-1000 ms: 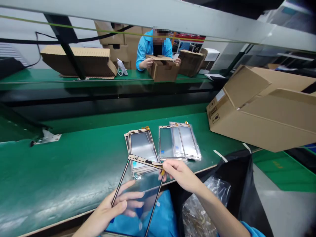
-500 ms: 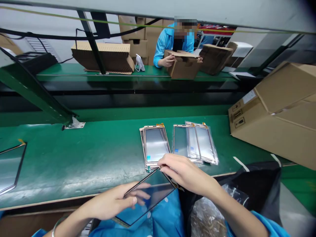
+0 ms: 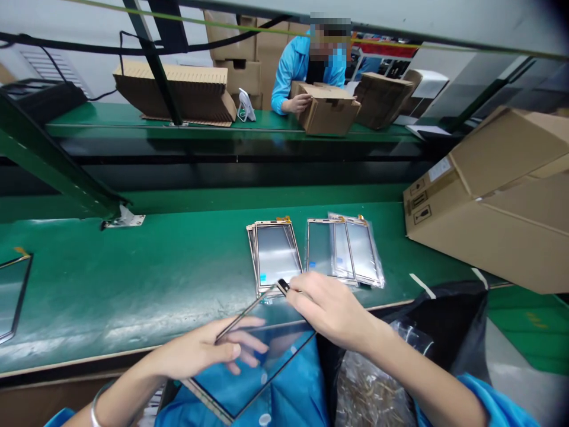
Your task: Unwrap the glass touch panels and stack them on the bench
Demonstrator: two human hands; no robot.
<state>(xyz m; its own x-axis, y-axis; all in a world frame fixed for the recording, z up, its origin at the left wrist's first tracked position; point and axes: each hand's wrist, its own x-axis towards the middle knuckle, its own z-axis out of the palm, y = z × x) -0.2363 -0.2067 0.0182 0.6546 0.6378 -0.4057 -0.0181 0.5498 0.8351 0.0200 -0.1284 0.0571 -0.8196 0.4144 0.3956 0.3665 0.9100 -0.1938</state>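
A clear glass touch panel (image 3: 284, 341) with a thin dark border is tilted above my lap. My left hand (image 3: 200, 354) grips its left edge, thumb on the near face and fingers showing through the glass. At the upper corner, my right hand (image 3: 331, 305) pinches the panel, with a small dark piece showing by the fingertips. Just beyond lies a stack of framed panels (image 3: 278, 255) with orange flex tabs. Right of it are more panels in clear film (image 3: 362, 252).
Another panel (image 3: 12, 296) lies at the far left of the green bench (image 3: 178, 261). A large carton (image 3: 502, 201) stands at right. A black bag (image 3: 462, 320) with crumpled clear plastic (image 3: 368, 391) hangs below the edge. Across the bench, a person in blue holds a box (image 3: 331, 112).
The panel has tipped, its upper corner rising slightly, and a dark piece now shows at my right fingertips. The whole view has shifted slightly. Both hands keep hold of the panel.
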